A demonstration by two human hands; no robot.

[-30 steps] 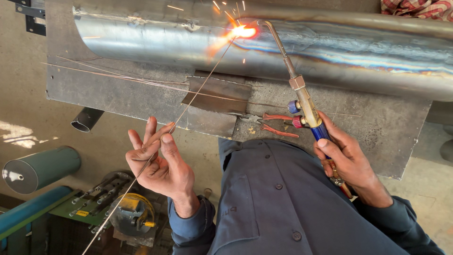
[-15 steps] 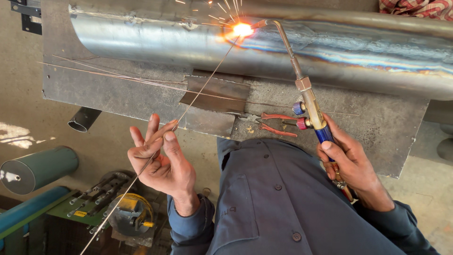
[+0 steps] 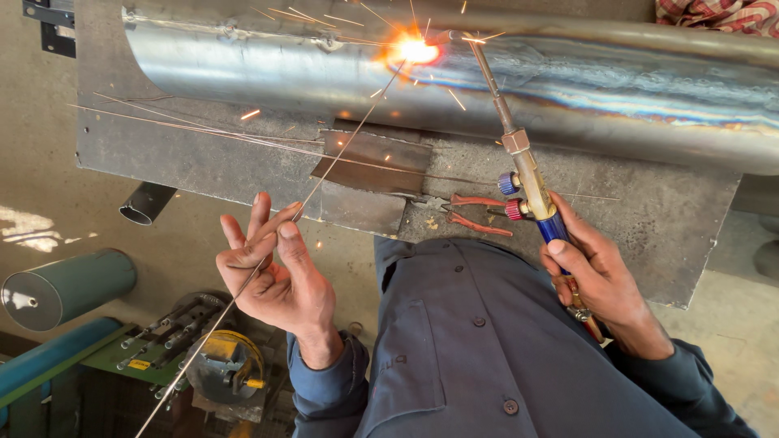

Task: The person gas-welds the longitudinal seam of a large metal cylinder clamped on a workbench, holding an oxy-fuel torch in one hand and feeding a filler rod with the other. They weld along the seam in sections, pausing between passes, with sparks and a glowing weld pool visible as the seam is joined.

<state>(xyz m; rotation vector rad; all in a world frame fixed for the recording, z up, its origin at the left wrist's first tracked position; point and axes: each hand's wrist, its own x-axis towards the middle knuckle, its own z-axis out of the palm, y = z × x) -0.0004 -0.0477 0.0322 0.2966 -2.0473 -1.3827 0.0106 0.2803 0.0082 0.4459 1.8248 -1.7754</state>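
Observation:
My right hand [image 3: 599, 276] grips a gas welding torch [image 3: 527, 174] with a blue handle and brass body. Its thin neck reaches up to a bright flame [image 3: 415, 50] on a long shiny metal pipe [image 3: 568, 81]. Sparks fly from that spot. My left hand [image 3: 276, 272] pinches a thin filler rod [image 3: 333, 158] between thumb and forefinger, the other fingers spread. The rod slants up to the flame, and its lower end runs down past my wrist. The pipe lies across a grey steel table [image 3: 649, 219].
Red-handled pliers [image 3: 475, 215] and a small dark steel plate [image 3: 373, 162] lie on the table, with spare thin rods [image 3: 187, 126] at the left. Below on the floor are a green cylinder [image 3: 69, 288], a black pipe [image 3: 146, 203] and a yellow tool [image 3: 227, 365].
The flame and torch tip have shifted slightly left along the pipe seam, with more sparks now. My left hand keeps feeding the rod; both hands hold as before.

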